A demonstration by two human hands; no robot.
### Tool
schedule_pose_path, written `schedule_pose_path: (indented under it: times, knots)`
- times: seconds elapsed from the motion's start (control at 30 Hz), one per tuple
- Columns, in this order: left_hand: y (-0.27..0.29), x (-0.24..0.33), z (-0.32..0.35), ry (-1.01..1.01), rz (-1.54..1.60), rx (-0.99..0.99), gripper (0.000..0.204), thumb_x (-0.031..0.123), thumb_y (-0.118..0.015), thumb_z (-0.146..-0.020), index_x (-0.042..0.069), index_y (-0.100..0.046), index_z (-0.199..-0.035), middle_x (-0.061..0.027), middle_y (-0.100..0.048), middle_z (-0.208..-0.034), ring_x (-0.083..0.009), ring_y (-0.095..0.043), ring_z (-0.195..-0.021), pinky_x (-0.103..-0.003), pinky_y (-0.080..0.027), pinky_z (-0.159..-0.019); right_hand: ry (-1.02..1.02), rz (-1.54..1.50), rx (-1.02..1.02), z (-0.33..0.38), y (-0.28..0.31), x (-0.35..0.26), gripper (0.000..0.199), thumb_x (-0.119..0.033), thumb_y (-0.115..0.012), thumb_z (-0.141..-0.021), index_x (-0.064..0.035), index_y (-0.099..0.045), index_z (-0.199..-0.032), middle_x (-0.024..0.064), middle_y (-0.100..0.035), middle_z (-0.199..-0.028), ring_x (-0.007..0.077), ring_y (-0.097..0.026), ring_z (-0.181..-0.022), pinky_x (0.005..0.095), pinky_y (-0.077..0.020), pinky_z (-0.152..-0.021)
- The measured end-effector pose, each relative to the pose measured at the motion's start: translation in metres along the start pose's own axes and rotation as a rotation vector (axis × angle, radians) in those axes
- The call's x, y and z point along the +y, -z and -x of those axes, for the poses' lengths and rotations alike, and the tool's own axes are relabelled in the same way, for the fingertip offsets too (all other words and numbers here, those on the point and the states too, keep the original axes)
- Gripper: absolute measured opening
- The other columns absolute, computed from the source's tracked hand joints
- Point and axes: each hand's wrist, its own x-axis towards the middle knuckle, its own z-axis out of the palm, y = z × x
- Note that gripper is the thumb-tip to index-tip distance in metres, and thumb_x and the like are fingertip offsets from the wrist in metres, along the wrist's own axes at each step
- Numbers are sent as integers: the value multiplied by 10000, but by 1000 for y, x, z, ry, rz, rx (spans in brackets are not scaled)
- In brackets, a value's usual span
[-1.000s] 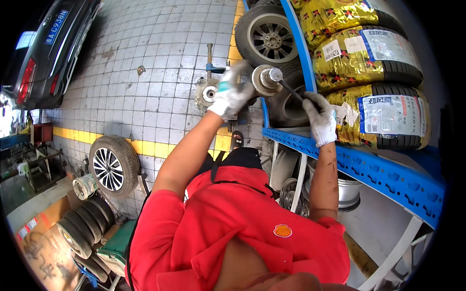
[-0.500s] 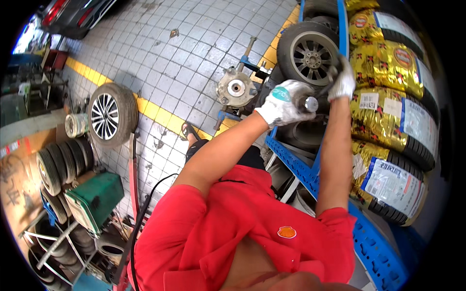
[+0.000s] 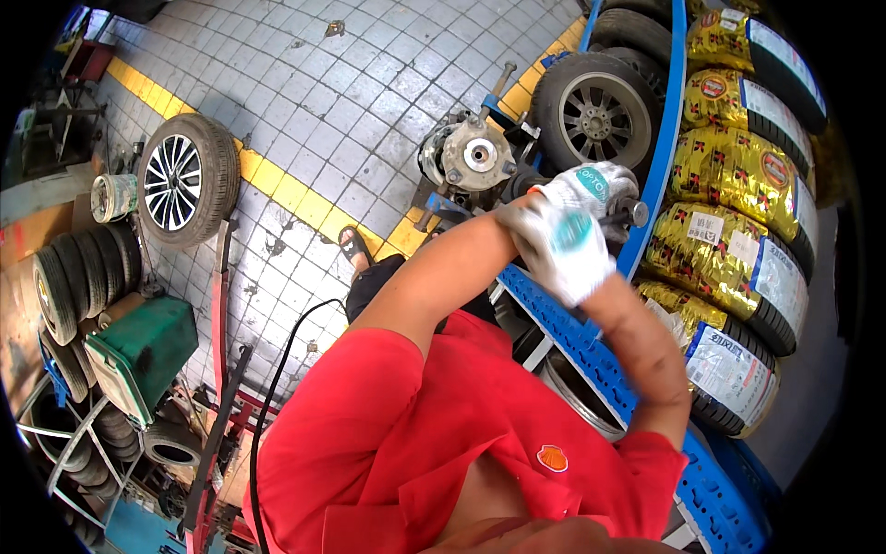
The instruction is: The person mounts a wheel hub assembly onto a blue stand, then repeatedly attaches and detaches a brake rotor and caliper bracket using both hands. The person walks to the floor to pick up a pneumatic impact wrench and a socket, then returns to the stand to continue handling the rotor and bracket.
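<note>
White work gloves with teal patches cover both hands. My left hand (image 3: 592, 190) is closed round a grey metal tool, whose round end (image 3: 636, 214) sticks out to the right; the rest of it is hidden, so its kind does not show. Over my left wrist lies my right hand (image 3: 565, 249), its bent fingers at the left glove's cuff and somewhat blurred. Just beyond the hands stands a tyred wheel (image 3: 595, 120) with a dull grey rim. Left of them is a wheel hub assembly (image 3: 477, 155) on a stand with blue parts.
A blue perforated rack (image 3: 591, 328) runs along my right side. Behind it stand several new tyres (image 3: 706, 235) in gold wrapping. On the tiled floor to the left are a tyred alloy wheel (image 3: 175, 183), a green bin (image 3: 148, 355) and stacked tyres (image 3: 69, 277). A black cable (image 3: 277, 379) hangs beside me.
My right hand has come back from beside the wheel to my left wrist. A dark thing seen at it before no longer shows there. My left hand has shifted right with the tool.
</note>
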Motion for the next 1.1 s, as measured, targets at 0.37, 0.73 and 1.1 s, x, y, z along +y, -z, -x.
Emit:
schedule_pose_path:
  times: [0.37, 0.73, 1.1]
  knots:
    - [17, 18, -1, 167, -43, -165, 635, 441, -870, -693, 44, -722, -1165, -193, -672, -1264, -386, -641, -1190, -435, -516, -1050, -612, 273, 1093, 155, -85, 99, 410, -279, -491, -1127, 13, -593, -1396, 196, -617, -1332, 341, -603, -1255, 469, -506, -1081]
    - [20, 37, 6, 385, -244, -306, 635, 557, -709, -878, 130, -646, -1344, -144, -626, -1362, -328, -576, -1321, -440, -465, -1120, -773, -263, -86, -9, 70, 91, 339, -265, -709, -952, -46, -737, -1210, 170, -734, -1166, 351, -692, -1120, 388, -534, -991]
    - [18, 36, 19, 396, -24, -50, 727, 484, -884, -698, 97, -690, -1281, -151, -631, -1334, -362, -603, -1288, -456, -491, -1097, -404, -6, 1088, 163, -77, 107, 356, -159, -579, -1073, 3, -611, -1388, 184, -611, -1418, 323, -575, -1347, 482, -451, -1172]
